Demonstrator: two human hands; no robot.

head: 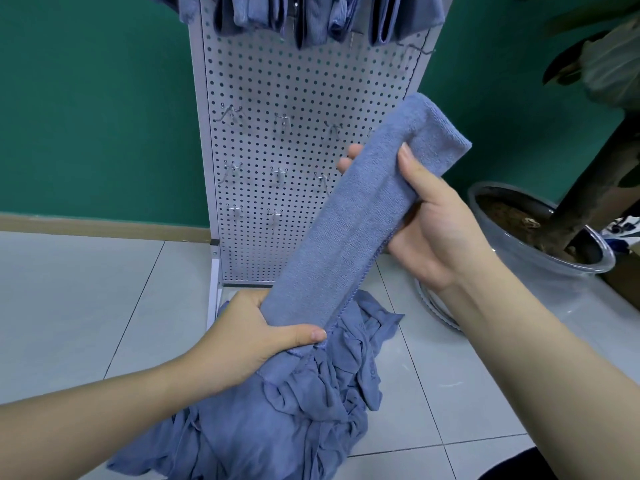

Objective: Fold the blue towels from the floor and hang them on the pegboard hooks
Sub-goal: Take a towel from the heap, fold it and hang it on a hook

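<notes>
The blue towel (pixel 349 216) is already folded into a long narrow strip, held slantwise in the air in front of the pegboard (pixel 298 84), its upper end toward 1 o'clock and its lower end toward 7 o'clock. The left hand (pixel 256 337) has its grip closed round the lower end, thumb lying across the front. The right hand (pixel 436 223) has its grip closed round the strip near the middle, thumb on the near face and fingertips showing past the far edge.

The step in hand looks like the last fold before hanging. To do it well, keep the stitched long edges lined up so the layers do not slide apart, bring the two ends together evenly, and pinch the fold firmly before letting one hand go.

Free hooks (pixel 282 121) sit in rows at about 10 o'clock from the towel; hung towels (pixel 311 19) already fill the top row. The pile of unfolded towels (pixel 294 403) lies on the floor (pixel 86 289) at 6 o'clock, right under the left hand.
</notes>
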